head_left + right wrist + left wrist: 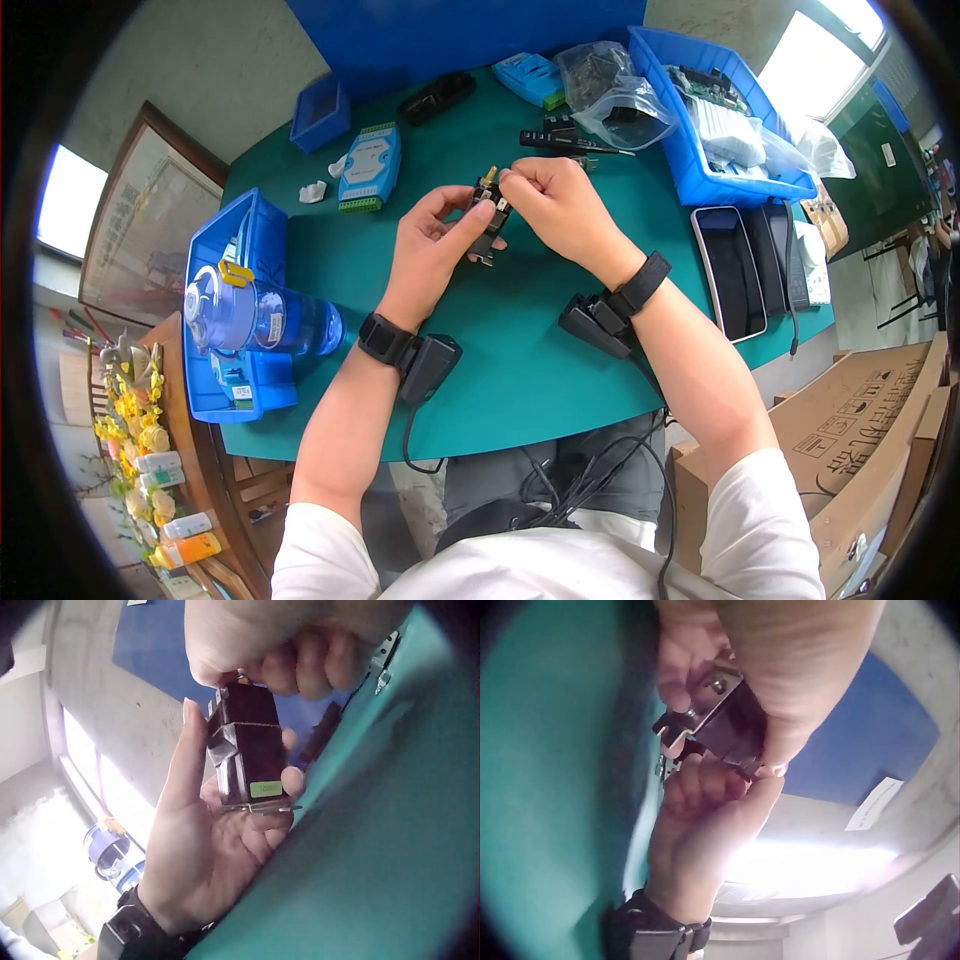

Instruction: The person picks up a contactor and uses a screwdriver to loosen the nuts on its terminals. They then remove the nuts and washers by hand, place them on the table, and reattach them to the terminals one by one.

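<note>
My left hand grips a black block-shaped electrical part between thumb and fingers, above the table. The part has a small green label low on one face and a bent metal bracket at one end. A brass-coloured post sticks up from its far end. My right hand has its fingers curled and pinches at that far end, beside the post. Those fingertips are mostly hidden behind the hand in the right wrist view.
On the green table lies a blue-and-green module. A water bottle rests across the left blue bin. A filled blue bin, plastic bags, a screwdriver and a black tray stand rightward.
</note>
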A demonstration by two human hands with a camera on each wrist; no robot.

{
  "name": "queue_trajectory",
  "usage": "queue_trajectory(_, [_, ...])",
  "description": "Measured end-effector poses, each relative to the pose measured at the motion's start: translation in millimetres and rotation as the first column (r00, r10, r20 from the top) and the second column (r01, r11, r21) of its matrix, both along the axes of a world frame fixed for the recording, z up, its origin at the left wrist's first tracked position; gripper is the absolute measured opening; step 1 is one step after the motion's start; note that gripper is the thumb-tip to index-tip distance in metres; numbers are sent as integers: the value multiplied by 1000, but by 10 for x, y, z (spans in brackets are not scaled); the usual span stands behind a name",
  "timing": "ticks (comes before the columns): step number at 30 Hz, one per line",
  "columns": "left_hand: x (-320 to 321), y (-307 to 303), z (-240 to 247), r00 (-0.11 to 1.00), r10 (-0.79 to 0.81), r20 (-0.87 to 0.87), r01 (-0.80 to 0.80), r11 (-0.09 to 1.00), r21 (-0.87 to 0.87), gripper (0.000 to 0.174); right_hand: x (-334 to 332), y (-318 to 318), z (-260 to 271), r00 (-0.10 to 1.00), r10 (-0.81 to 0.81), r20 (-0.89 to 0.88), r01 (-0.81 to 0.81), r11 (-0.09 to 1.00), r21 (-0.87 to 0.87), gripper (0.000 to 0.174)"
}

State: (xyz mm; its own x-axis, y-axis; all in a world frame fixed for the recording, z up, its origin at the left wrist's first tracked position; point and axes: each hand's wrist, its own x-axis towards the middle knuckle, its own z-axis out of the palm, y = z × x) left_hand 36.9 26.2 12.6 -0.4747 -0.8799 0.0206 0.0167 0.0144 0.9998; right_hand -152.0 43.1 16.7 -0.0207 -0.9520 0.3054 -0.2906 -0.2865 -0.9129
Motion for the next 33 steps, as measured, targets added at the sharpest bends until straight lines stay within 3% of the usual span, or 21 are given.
queue_trajectory(2, [-24,28,24,1000,25,-15,-25,1000,-13,42,-27,-16,-5,1000,-7,-5,7,999,53,46])
queue_trajectory(8, [-13,53,68,983,71,170,-47,989,-142,58,-68,8,65,1000,14,13,-16,979,203,43])
queue_trajectory(15, [-24,5,-64,995,92,22,-82,954,-287,50,-105,11,87,988,-41,-151,73,974,216,47])
queue_trajectory(20, [-30,13,-42,998,52,-46,-60,980,-191,49,-144,4,88,999,15,-48,2,940,342,48])
queue_trajectory(30, [-8,-30,-88,983,130,127,-55,879,-474,47,-155,25,130,931,99,351,-307,733,607,45])
queue_trajectory(33, [-2,-41,-99,982,153,114,-75,859,-506,47,-85,26,117,917,51,395,-311,713,629,47])
